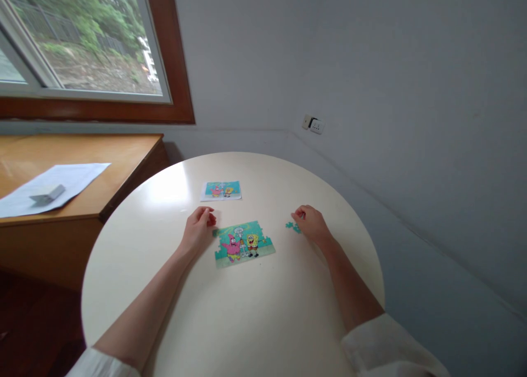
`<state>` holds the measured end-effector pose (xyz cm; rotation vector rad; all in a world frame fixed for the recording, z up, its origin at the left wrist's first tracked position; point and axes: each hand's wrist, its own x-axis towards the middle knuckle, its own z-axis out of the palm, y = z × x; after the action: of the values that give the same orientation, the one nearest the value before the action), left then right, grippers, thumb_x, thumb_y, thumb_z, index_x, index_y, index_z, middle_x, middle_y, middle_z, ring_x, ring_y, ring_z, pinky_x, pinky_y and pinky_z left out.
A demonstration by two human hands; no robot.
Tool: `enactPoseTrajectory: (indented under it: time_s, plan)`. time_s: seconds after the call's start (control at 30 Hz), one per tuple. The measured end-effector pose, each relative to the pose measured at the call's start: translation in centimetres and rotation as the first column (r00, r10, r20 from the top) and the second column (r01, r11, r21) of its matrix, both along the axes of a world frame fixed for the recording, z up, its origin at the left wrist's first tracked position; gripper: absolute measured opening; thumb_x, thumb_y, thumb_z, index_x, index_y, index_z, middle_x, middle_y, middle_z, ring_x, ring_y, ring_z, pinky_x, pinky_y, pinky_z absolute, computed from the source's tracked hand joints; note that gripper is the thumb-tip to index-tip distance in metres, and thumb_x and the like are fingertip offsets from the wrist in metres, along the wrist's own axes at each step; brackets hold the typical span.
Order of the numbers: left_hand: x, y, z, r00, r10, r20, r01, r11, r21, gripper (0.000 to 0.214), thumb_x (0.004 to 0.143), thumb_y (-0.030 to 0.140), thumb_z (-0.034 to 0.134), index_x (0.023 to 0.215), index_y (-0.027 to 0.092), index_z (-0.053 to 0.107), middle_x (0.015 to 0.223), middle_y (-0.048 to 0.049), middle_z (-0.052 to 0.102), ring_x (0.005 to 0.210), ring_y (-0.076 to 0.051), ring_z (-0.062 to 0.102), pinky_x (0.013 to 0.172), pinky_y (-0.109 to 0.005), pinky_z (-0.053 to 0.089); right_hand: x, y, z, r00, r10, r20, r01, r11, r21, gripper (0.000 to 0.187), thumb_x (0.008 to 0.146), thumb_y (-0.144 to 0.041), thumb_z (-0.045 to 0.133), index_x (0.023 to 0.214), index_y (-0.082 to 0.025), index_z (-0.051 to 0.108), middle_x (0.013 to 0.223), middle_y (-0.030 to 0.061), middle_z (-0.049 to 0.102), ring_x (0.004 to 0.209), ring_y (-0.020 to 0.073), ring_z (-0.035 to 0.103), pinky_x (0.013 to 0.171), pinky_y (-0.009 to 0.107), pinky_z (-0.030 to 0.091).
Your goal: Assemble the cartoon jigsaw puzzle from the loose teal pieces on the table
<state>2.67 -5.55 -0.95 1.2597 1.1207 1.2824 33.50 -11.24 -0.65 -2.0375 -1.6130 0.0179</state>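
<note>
A partly joined jigsaw puzzle [242,244] with cartoon figures on a teal ground lies flat on the round table [247,322]; its left and right edges are uneven. Just off its upper left corner rests my left hand [198,227], fingers curled in, with nothing visible in them. To the right of the puzzle, my right hand [313,222] is closed, thumb and fingers together, over a few loose teal puzzle pieces [290,225]. The hand partly covers these pieces, and what its fingertips hold, if anything, is hidden.
Behind the puzzle lies a printed reference picture [223,190] of a similar scene. At left, a wooden desk [135,152] carries white paper [82,174] and a small white block [47,193]. Walls with a socket [317,126] stand behind and to the right; a window is at upper left.
</note>
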Motion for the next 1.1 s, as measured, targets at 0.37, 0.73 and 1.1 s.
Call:
enactPoseTrajectory:
  time_s: [0.37,0.73,1.1]
  plan:
    - [0.0,-0.1,0.1,1.0,0.01,0.0,-0.01,1.0,0.002,0.03,0.066,0.046,0.059,0.073,0.016,0.058,0.056,0.0001,0.055,0.056,-0.014,0.054,0.055,-0.028,0.046,0.0,0.2,-0.4,0.998,-0.043,0.055,0.032,0.983,0.182,0.016,0.08,-0.026,0.037,0.07,-0.019,0.049,0.074,0.0057,0.056,0.069,0.0167,0.052,0.067,0.03,0.038]
    - [0.0,-0.1,0.1,1.0,0.012,-0.004,-0.012,1.0,-0.005,0.033,0.064,0.049,0.059,0.073,0.016,0.057,0.056,0.0005,0.055,0.056,-0.014,0.053,0.056,-0.028,0.045,0.1,0.1,0.0,0.997,-0.075,-0.002,0.075,0.986,0.147,0.013,0.077,-0.026,0.039,0.07,-0.02,0.047,0.077,0.0057,0.057,0.072,0.0172,0.053,0.067,0.03,0.038]
    - [0.0,-0.1,0.1,1.0,0.009,0.012,-0.009,1.0,-0.014,0.033,0.064,0.048,0.06,0.073,0.016,0.057,0.055,0.0006,0.055,0.056,-0.014,0.053,0.056,-0.028,0.045,0.7,-0.3,0.4,0.977,-0.107,-0.184,0.114,0.993,0.031,0.016,0.064,-0.014,0.049,0.075,-0.019,0.059,0.066,-0.0001,0.059,0.061,0.0131,0.054,0.061,0.024,0.039]
